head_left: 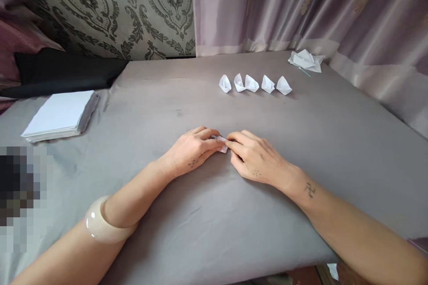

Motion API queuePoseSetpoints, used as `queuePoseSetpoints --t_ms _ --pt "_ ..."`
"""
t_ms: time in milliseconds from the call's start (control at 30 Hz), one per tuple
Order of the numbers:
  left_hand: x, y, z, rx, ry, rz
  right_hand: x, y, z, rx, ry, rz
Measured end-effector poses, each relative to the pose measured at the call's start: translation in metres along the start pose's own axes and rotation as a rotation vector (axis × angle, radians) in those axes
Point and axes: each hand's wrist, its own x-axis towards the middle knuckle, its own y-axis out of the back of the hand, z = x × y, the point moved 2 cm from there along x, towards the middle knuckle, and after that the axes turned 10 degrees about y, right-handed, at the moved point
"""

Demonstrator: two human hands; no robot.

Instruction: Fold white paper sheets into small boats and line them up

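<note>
A small folded piece of white paper (pixel 222 144) lies on the grey cloth between my hands, mostly covered by fingers. My left hand (pixel 195 149) is closed on its left side, thumb and fingers together. From the right, my right hand (pixel 252 153) pinches the paper's other edge with its fingertips, the fingers curled. Beyond my hands, several small folded paper boats (pixel 268 84) stand in a row on the cloth.
A thick stack of white paper (pixel 60 113) lies at the left, near a black cloth (pixel 70 71). A loose pile of folded paper (pixel 306 60) sits at the back right by the curtain (pixel 267 4). A blurred patch (pixel 20 191) covers something at the left edge.
</note>
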Motion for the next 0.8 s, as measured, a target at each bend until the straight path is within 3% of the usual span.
queuePoseSetpoints --t_ms 267,433,700,800 --pt "0.003 -0.006 0.003 -0.274 0.289 0.03 -0.001 0.005 -0.008 -0.088 0.031 -0.093" --pt "0.007 -0.007 0.0 -0.395 0.522 -0.028 0.002 0.001 -0.004 0.006 -0.047 -0.016" --pt "0.002 -0.007 0.004 -0.56 0.591 -0.05 0.007 -0.01 0.009 0.358 -0.262 0.152" --pt "-0.002 -0.008 0.006 -0.639 0.618 -0.053 0.006 -0.01 0.008 0.431 -0.245 0.187"
